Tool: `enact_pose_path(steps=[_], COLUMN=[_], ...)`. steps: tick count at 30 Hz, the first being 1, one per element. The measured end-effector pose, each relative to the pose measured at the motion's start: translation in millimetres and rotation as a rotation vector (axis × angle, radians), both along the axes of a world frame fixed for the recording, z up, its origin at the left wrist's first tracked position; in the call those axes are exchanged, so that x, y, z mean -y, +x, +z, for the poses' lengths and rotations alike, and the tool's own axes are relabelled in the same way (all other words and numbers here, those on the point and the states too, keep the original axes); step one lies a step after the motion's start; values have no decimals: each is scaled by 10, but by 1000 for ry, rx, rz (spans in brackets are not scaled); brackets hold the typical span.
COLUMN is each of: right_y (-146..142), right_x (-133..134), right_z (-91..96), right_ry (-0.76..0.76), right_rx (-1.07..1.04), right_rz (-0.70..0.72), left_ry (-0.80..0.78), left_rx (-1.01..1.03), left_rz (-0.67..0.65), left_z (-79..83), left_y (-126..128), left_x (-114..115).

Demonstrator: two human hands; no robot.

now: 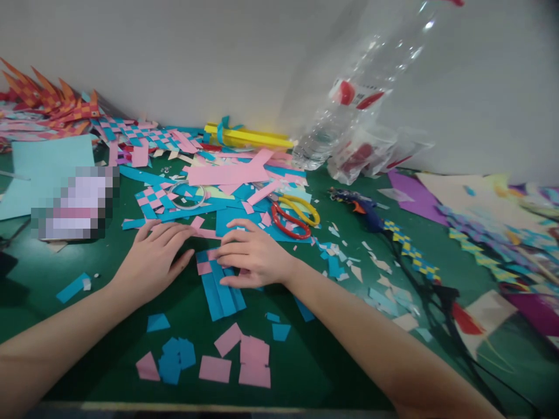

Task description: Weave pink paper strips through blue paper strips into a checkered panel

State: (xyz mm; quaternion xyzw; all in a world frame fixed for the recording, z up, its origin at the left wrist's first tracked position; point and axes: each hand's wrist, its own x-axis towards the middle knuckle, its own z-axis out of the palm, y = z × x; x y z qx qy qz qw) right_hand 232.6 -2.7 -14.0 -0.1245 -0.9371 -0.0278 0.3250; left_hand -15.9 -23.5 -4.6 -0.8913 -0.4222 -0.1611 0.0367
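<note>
A small weave of blue and pink paper strips point(220, 291) lies on the green table, its loose blue ends toward me. My right hand point(255, 256) rests over its right side, fingers apart and touching the strips; part of the weave is hidden beneath. To the left, my left hand point(161, 253) is open, palm down, with its thumb apart beside the weave's upper left corner. A thin pink strip point(207, 233) spans between the fingertips of both hands; whether either pinches it cannot be seen.
Red- and yellow-handled scissors point(294, 216) lie beyond my right hand. Cut pink pieces point(215, 369) and blue scraps point(177, 356) are near the front edge. A phone point(78, 203) lies left, a tilted plastic bottle point(362, 87) leans at the back, and a dark cable point(454, 326) runs right.
</note>
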Motion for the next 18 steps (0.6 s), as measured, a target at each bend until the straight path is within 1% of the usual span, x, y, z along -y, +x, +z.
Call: enact_pose_path(steps=[4, 7, 9, 13, 18], right_y=[-3, -6, -9, -8, -1], right_x=[6, 11, 14, 21, 30], right_z=[18, 25, 26, 37, 64], right_ry=[-31, -86, -135, -227, -324], right_rx=[-21, 49, 109, 186, 220], right_rz=[-70, -149, -170, -144, -120], left_ry=[28, 23, 15, 1, -13], left_rx=[-23, -32, -32, -16, 9], left_rz=[39, 44, 44, 31, 39], left_z=[-4, -11, -13, -9, -7], left_y=[-6, -9, -9, -16, -31], left_x=[-1, 6, 9, 1, -32])
